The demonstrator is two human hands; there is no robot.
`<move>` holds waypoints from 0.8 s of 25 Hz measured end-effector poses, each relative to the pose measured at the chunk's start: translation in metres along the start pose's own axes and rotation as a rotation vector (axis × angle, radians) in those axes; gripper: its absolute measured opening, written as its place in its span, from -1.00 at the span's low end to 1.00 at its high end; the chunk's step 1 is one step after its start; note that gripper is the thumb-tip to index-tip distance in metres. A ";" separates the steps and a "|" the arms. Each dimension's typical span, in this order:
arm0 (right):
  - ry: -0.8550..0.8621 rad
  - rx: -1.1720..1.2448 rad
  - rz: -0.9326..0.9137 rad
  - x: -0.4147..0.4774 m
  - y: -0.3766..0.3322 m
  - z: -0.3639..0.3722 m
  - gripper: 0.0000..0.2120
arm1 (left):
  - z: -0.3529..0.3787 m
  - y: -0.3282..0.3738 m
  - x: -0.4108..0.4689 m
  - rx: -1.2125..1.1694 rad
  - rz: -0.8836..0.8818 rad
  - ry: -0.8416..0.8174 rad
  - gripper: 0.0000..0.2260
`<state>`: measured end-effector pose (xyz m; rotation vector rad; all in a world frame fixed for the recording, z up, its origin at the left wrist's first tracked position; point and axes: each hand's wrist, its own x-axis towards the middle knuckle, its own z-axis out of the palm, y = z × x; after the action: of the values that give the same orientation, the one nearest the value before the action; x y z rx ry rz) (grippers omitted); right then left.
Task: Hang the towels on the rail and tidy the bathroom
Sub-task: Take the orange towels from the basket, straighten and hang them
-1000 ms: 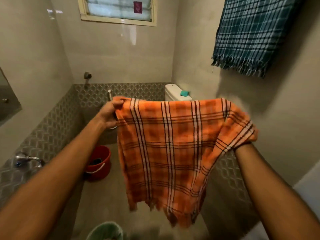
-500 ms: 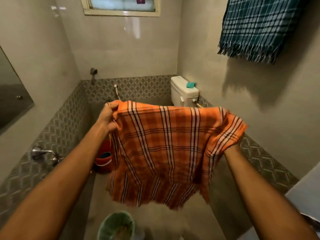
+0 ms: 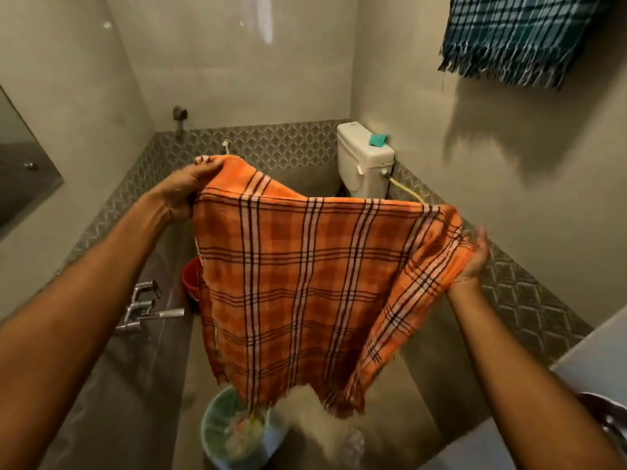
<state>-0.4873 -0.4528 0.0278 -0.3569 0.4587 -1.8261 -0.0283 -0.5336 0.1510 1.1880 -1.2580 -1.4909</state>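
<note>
An orange checked towel [image 3: 305,286] hangs spread between my two hands in front of me. My left hand [image 3: 185,189] grips its upper left corner, thumb over the cloth. My right hand [image 3: 473,259] holds the bunched right edge, its fingers partly hidden behind the fabric. The towel's fringed lower edge dangles above the floor. A blue-green checked towel [image 3: 519,35] hangs high on the right wall; its rail is out of view.
A white toilet cistern [image 3: 359,164] with a teal object [image 3: 378,140] on its lid stands at the back. Taps [image 3: 142,307] jut from the left wall. A red bucket [image 3: 191,276] sits behind the towel, a pale green bin [image 3: 217,432] on the floor below.
My view has tipped downward. The towel and both hands sit lower, and the towel's top edge has folded over near my left hand.
</note>
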 end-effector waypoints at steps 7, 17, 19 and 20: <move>-0.012 -0.159 -0.054 0.005 -0.037 0.026 -0.71 | -0.040 -0.006 -0.006 -0.092 -0.032 0.053 -0.79; -0.105 -0.290 0.123 0.010 -0.040 -0.009 -0.61 | -0.016 -0.014 0.000 -0.072 0.046 0.106 -0.84; -0.013 -0.514 0.433 0.012 -0.024 -0.020 -0.50 | -0.012 -0.018 -0.003 -0.026 0.042 0.075 -0.81; 0.037 -0.537 0.472 0.012 -0.020 -0.022 -0.62 | -0.010 -0.021 -0.005 -0.010 0.033 0.052 -0.81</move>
<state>-0.5182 -0.4561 0.0182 -0.5269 0.9761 -1.2346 -0.0183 -0.5277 0.1309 1.1870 -1.2284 -1.4317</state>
